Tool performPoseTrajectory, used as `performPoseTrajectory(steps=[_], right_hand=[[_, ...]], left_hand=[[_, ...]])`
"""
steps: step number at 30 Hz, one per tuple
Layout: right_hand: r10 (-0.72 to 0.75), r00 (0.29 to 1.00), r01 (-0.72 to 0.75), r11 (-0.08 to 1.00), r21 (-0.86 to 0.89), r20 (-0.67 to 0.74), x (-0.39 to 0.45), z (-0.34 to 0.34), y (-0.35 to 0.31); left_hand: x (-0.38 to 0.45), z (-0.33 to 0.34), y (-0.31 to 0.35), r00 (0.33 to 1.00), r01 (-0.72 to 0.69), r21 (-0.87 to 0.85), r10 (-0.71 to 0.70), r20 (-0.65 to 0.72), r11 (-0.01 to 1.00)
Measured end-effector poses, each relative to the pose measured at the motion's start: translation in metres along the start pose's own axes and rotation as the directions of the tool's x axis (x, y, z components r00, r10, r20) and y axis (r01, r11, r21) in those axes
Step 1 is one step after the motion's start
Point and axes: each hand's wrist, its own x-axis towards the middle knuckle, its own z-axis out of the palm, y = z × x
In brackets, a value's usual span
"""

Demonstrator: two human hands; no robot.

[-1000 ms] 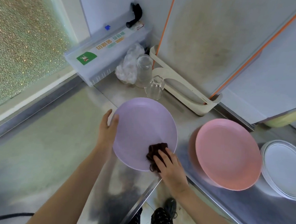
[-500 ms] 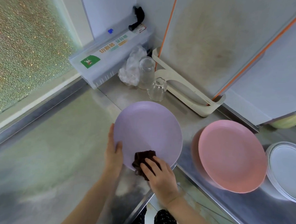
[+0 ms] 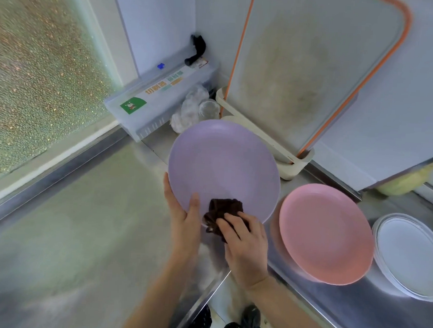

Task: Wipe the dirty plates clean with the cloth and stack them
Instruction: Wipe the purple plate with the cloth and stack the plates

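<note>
A lilac plate (image 3: 223, 164) is held tilted above the steel counter, near its inner corner. My left hand (image 3: 184, 217) grips its lower left rim, thumb on the face. My right hand (image 3: 246, 244) presses a dark brown cloth (image 3: 222, 211) against the plate's lower edge. To the right, a pink plate (image 3: 325, 234) lies on the counter, seemingly on top of another pink one. Further right sits a stack of white plates (image 3: 412, 254).
A steel counter (image 3: 79, 231) runs left and right of the corner. Behind the lilac plate stand a cling-film box (image 3: 161, 99), crumpled plastic (image 3: 188, 109), a glass (image 3: 208, 109) and a cutting board (image 3: 305, 68) in a cream holder (image 3: 286, 165). A frosted window (image 3: 39, 64) is at left.
The lilac plate has been lifted and tilted up toward me. My left hand slid from the plate's left side to its lower rim. The cloth moved to the plate's bottom edge.
</note>
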Motion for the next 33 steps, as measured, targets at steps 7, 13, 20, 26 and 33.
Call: performPoseTrajectory(steps=[7,13,20,26,33], right_hand=[[-0.231,0.972,0.231,0.973,0.005,0.038,-0.003,-0.032,0.026],[-0.234,0.856,0.224,0.971,0.078,0.462,0.003,-0.052,0.085],[0.406,0.814,-0.566,0.714,0.412,0.414,0.04,-0.117,0.061],[0.547,0.623,-0.769,0.295,0.568,0.559,0.071,-0.098,0.038],[0.249,0.941,-0.267,0.963,0.048,0.23,0.038,-0.07,0.029]], left_hand=[[0.022,-0.015,0.028,0.979,-0.148,-0.034,0.152,0.137,0.988],[0.031,-0.008,0.045,0.947,-0.208,0.033,0.192,0.258,0.978],[0.019,0.016,0.041,0.951,-0.156,0.031,0.142,0.275,0.987],[0.006,0.037,0.039,0.938,-0.094,-0.044,0.103,0.331,0.995],[0.002,0.041,0.032,0.952,-0.052,-0.077,0.073,0.296,0.996]])
